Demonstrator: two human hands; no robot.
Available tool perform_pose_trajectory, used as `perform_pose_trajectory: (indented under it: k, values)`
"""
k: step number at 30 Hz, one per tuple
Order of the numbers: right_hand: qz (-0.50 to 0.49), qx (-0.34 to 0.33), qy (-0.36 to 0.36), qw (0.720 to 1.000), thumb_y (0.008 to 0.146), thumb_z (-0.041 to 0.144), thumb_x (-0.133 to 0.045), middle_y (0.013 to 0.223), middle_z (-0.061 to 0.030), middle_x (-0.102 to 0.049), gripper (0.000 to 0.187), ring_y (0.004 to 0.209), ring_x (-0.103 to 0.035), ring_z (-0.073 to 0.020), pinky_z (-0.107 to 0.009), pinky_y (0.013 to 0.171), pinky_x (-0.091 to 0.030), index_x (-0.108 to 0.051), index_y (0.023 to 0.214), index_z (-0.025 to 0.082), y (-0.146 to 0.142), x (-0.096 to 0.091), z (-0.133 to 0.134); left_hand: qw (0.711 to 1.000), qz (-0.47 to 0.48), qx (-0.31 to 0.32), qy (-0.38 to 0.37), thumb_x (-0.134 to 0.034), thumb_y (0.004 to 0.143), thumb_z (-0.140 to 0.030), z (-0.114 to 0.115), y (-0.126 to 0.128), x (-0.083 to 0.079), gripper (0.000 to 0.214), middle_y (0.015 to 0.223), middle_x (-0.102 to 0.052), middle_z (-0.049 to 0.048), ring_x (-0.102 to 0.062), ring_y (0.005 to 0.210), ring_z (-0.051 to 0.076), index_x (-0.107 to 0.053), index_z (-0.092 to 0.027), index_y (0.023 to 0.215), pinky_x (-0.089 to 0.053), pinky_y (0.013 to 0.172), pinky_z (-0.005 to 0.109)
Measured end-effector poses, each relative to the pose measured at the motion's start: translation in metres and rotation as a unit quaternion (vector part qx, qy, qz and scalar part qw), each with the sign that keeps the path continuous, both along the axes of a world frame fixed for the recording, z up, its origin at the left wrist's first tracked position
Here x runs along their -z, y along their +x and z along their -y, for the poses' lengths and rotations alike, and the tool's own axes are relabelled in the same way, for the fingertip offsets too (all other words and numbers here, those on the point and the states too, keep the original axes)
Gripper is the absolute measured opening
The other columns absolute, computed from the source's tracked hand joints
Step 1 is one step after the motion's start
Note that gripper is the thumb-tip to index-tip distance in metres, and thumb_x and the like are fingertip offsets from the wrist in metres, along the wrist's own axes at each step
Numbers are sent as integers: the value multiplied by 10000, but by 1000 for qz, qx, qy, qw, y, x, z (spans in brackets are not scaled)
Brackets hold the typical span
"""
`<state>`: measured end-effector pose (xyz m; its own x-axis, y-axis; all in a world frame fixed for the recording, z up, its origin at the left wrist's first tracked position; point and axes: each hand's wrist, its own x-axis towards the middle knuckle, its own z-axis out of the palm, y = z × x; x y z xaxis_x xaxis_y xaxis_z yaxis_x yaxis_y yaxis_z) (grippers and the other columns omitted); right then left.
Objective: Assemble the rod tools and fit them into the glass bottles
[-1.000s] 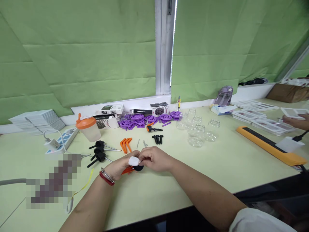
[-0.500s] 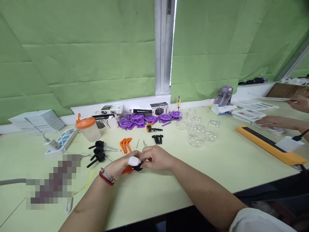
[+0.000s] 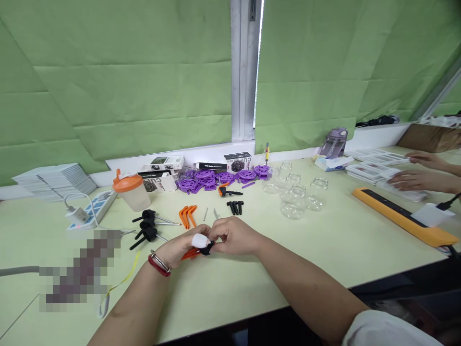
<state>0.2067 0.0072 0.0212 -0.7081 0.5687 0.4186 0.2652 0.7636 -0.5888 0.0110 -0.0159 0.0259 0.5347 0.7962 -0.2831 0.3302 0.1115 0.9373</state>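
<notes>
My left hand (image 3: 177, 251), with a red and silver bracelet at the wrist and a white wrap on one finger, is closed on an orange lever piece (image 3: 189, 253) low over the table. My right hand (image 3: 234, 235) pinches a small black part (image 3: 206, 249) against the end of that orange piece. Both hands meet at the table's middle front. Just beyond them lie more orange levers (image 3: 188, 215), thin metal pins (image 3: 210, 214), short black pieces (image 3: 235, 207) and three black-handled assemblies (image 3: 148, 226).
Purple wheels (image 3: 216, 178) and small boxes (image 3: 163, 166) line the window sill side. An orange-lidded cup (image 3: 130, 191), a power strip (image 3: 91, 210), glass jars (image 3: 295, 194) and a yellow bar (image 3: 403, 217) stand around. Another person's hands (image 3: 414, 180) handle white trays at far right.
My hands stay together; the black part has been turned slightly against the orange piece. The other person's hands at far right have shifted over the trays.
</notes>
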Motion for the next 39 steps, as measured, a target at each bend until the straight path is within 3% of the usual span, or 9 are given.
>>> perform_pose_trajectory:
  k: [3,8,15,20,23,35,39]
  values:
    - [-10,12,-4,1000,686,245,-741,689,28,-586,118,618,-495,-85,-197,567,-345,-646,697,175,0,0,0,998,50,-26,-16,-553,643,-346,0,0,2,272,770,-492,10,-447,697,159,-513,-189,862,-326,552,250]
    - [-2,-3,2,1000,719,174,-686,697,29,-586,78,629,-497,-89,-198,592,-352,-663,792,193,-2,-2,3,998,57,-26,-5,-560,661,-336,-1,1,2,246,740,-504,2,-468,711,161,-544,-181,852,-376,595,262]
    - [9,45,-11,999,687,288,-743,689,30,-578,172,634,-507,-95,-198,559,-338,-616,723,177,-8,4,1,998,61,-24,1,-555,659,-343,-1,0,3,280,753,-525,12,-485,738,177,-562,-180,886,-389,627,283]
    - [10,-6,3,1000,747,168,-665,732,9,-622,31,682,-557,-106,-204,628,-394,-670,774,182,-5,1,1,998,62,-25,-13,-564,647,-339,-1,0,4,282,704,-478,-17,-442,657,141,-538,-188,884,-349,579,254]
    - [5,-42,7,999,781,81,-572,754,0,-644,166,706,-584,-108,-205,674,-417,-693,820,188,-2,-3,2,997,67,-21,-22,-566,641,-338,-1,0,3,316,713,-467,-21,-430,655,135,-526,-193,919,-329,566,244]
    - [17,15,8,1000,742,198,-679,700,15,-609,17,634,-537,-100,-201,598,-375,-671,745,183,-3,0,1,999,39,-21,-13,-558,634,-346,-1,2,0,314,739,-467,-11,-426,678,150,-528,-190,905,-345,606,269]
    - [6,-20,4,1000,770,152,-638,788,-2,-646,96,724,-576,-113,-211,669,-404,-690,837,197,-1,-3,1,998,53,-24,-12,-555,656,-337,-2,1,3,256,717,-442,-20,-404,652,133,-513,-189,860,-320,564,248]
